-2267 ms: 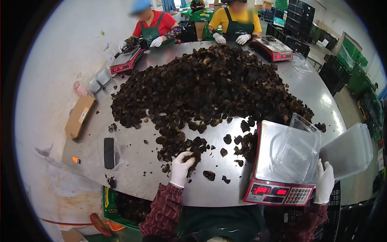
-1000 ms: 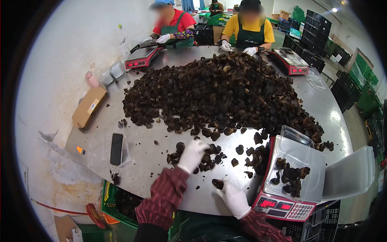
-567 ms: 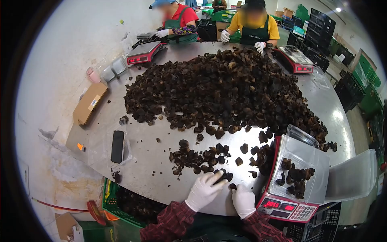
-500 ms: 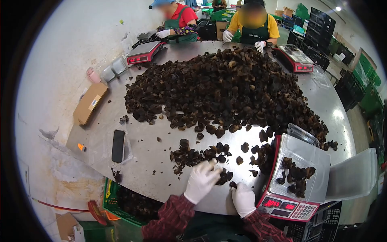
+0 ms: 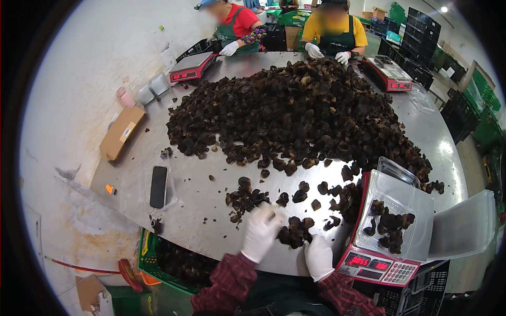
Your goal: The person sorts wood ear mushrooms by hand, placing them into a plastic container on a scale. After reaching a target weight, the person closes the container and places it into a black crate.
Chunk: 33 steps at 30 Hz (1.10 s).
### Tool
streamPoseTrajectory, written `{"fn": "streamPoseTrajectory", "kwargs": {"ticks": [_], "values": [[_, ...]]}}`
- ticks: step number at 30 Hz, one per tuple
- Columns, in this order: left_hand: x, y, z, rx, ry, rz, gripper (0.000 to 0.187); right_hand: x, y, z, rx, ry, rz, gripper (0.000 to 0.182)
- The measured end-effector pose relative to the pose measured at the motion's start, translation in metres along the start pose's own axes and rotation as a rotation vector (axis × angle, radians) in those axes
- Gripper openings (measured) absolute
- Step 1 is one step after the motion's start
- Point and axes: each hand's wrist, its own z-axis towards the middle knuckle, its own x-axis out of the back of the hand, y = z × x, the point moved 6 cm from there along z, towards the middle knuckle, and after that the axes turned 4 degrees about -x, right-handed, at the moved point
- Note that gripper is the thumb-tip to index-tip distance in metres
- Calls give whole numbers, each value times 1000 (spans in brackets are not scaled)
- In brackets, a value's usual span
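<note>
White gloves cover both of my hands. My left hand (image 5: pixel 262 229) is above the table's near part, beside a small cluster of dark mushroom pieces (image 5: pixel 245 199); its fingers are blurred by motion. My right hand (image 5: pixel 319 258) has its fingers pressed together at the edge of another small cluster (image 5: pixel 296 232); whatever they grip is hidden. To its right, a clear plastic tray (image 5: pixel 363 238) with several dark pieces rests on a red-framed scale (image 5: pixel 387 269) with lit digits. A large heap of dark pieces (image 5: pixel 284 116) covers the table's middle.
On the metal table (image 5: pixel 195 210) are a phone (image 5: pixel 158 187), a cardboard piece (image 5: pixel 122 133) and two more scales (image 5: pixel 191 67) (image 5: pixel 387 72). Two co-workers stand at the far side. Clear lids (image 5: pixel 461 226) are at the right; a green crate (image 5: pixel 150 258) is below.
My left hand has moved slightly, and the cluster between my hands is larger. Both co-workers' hands have shifted. The whole view has moved a little.
</note>
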Motion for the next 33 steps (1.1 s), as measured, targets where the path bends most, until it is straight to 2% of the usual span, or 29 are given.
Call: {"fn": "streamPoseTrajectory", "kwargs": {"ticks": [1, 3, 4, 5, 7, 9, 10, 12, 14, 15, 17, 19, 21, 23, 25, 27, 28, 29, 30, 31, 32, 33], "values": [[13, -19, 2, 38, 127, 219, 29, -3, 1, 0, -1, 2, 1, 12], [18, -76, -1, 279, 45, 417, 45, -5, 1, -1, 9, 8, 16, 10], [16, -103, 0, 394, -37, 376, 52, -3, 1, -1, 3, 9, 15, 10], [20, -113, 10, 411, -117, 402, 50, -2, 2, 0, -7, 6, 73, 9], [7, -146, 16, 371, -250, 142, 36, 0, 4, 1, -24, 5, 127, 8], [4, -162, 24, 401, -260, 27, 29, -12, 11, -1, -171, -188, 260, 18], [3, -165, 26, 435, -266, -84, 22, -10, 11, 1, -177, -189, 259, 18], [17, -167, 26, 431, -104, -86, 19, -4, 14, 1, -246, -189, 377, 19], [35, -151, 25, 465, 36, -113, 17, -3, 17, 2, -264, -121, 364, 19], [38, -135, 23, 464, 32, -118, 17, 0, 18, 1, -277, -54, 354, 21], [38, -91, 18, 351, 69, -210, 17, 0, 19, 1, -312, -63, 387, 25], [17, -47, 5, 233, -15, -252, 19, 5, 17, 5, -347, -69, 422, 29], [-9, -20, -18, 163, -82, -109, 27, 2, 14, 8, -420, -283, 449, 32], [-23, -4, -34, 183, -52, -120, 38, 12, 15, 7, -375, -221, 465, 35], [-31, 10, -39, 130, -130, -25, 61, 48, 13, 7, -320, -98, 541, 35], [-42, 30, -32, 69, -282, 118, 69, 95, 23, 13, -343, -142, 548, 28], [-52, 35, -31, 35, -319, 131, 73, 123, 32, 17, -286, 5, 498, 25], [-58, 45, -25, -8, -359, 165, 68, 133, 51, 16, -357, -20, 512, 21], [-71, 47, -25, -45, -372, 211, 65, 168, 54, 24, -80, 98, 148, 16], [-77, 50, -21, -82, -386, 257, 63, 162, 101, 10, -530, 140, 566, 26], [-71, 53, -18, -96, -319, 247, 53, 164, 103, 10, -293, 287, 302, 11], [-88, 49, -18, -155, -293, 264, 44, 200, 142, 9, -516, 413, 339, 15]]}}
